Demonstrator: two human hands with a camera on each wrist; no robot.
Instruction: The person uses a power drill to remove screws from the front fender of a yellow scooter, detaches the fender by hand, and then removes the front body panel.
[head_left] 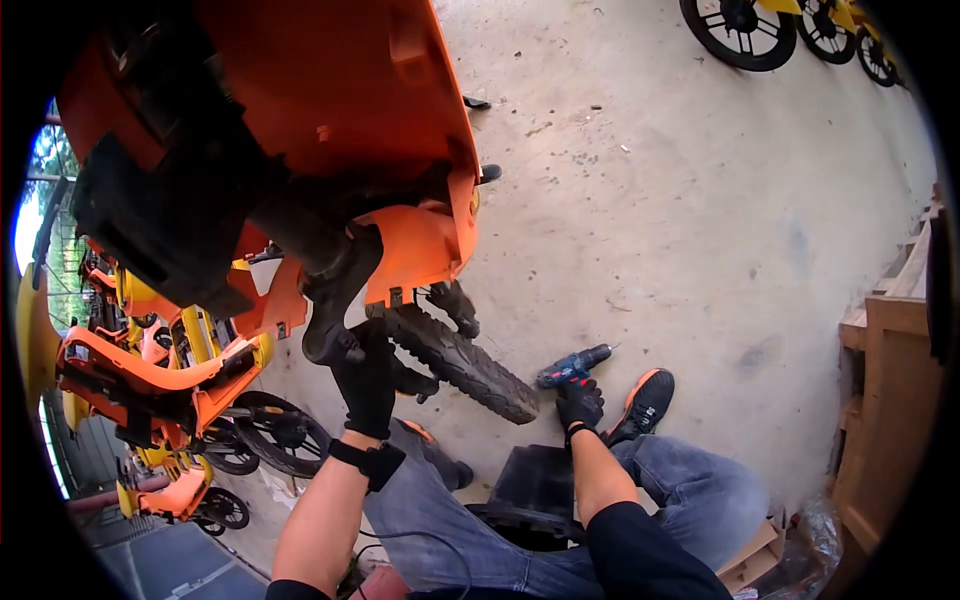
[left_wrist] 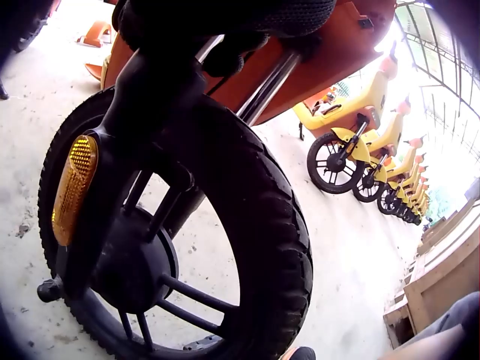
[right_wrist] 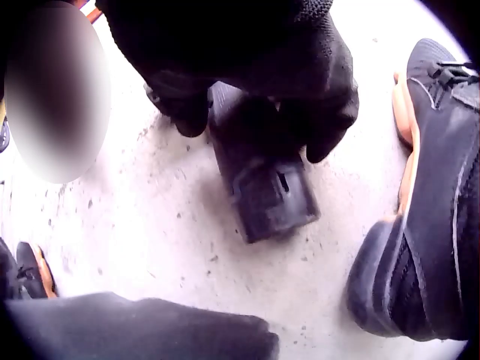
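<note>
An orange scooter [head_left: 430, 235] stands at the left with its front wheel turned toward me. My black-gloved left hand [head_left: 365, 375] grips the black front fork [head_left: 325, 325] just above the tyre [head_left: 470, 370]. In the left wrist view, curled glove fingers [left_wrist: 232, 56] show at the top, over the fork with its amber reflector [left_wrist: 75, 187] and the spoked wheel [left_wrist: 281, 247]. My gloved right hand [head_left: 580, 403] holds a blue cordless drill [head_left: 572, 368] by its handle, bit pointing right, low over the floor. The right wrist view shows the drill's dark battery base [right_wrist: 274, 199] below the curled fingers.
My shoe [head_left: 645, 405] is beside the drill. A black plastic piece [head_left: 530, 480] sits between my legs. More orange and yellow scooters [head_left: 160, 390] crowd the left, with others [head_left: 740, 30] at the top right. A wooden crate [head_left: 900, 390] stands at the right.
</note>
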